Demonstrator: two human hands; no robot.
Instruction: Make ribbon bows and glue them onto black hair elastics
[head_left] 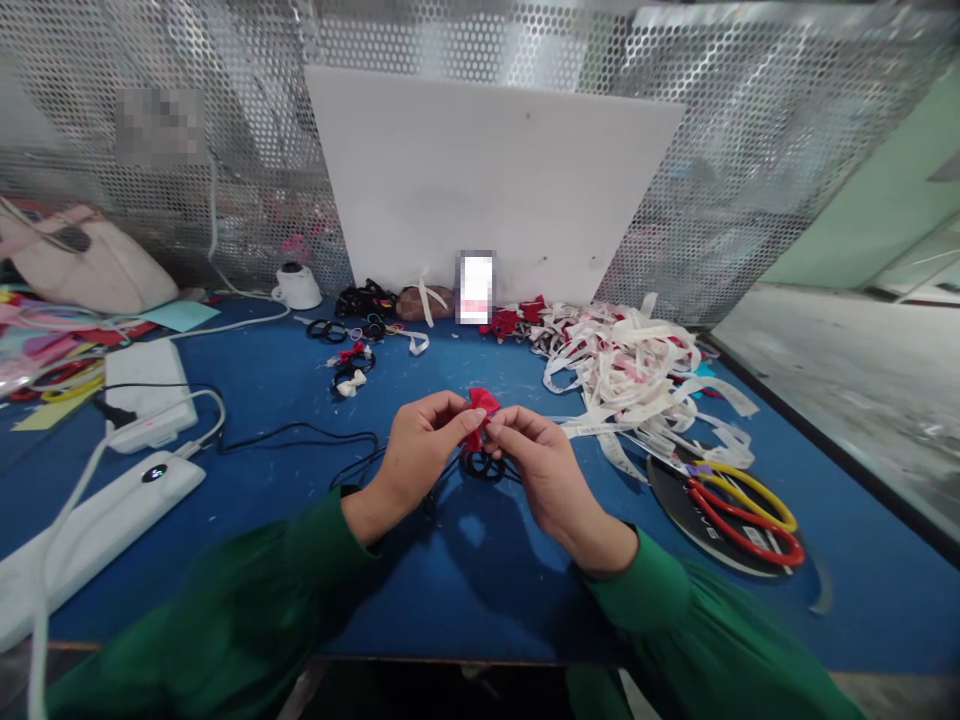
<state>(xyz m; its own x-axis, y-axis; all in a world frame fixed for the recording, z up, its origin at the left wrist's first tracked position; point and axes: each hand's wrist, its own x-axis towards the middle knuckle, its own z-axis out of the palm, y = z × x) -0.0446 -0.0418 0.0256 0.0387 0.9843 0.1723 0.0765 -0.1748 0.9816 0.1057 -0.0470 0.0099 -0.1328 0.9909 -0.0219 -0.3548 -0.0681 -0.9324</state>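
A red ribbon bow (482,404) is pinched between my two hands above the middle of the blue table. My left hand (420,445) grips its left side between thumb and fingers. On the other side, my right hand (541,465) has thumb and fingertips closed at the bow's lower right edge. Just below the bow are black hair ties (480,466), partly covered by my fingers; whether they are joined to the bow I cannot tell. Farther back lie a red bow (352,353) and a cream bow (349,383) with black hair ties.
A heap of white and pink ribbons (622,350) spreads at the right. Scissors with red and yellow handles (746,515) rest on a black disc (675,505). White power strips (97,540) and cables occupy the left. A white board (487,180) stands behind.
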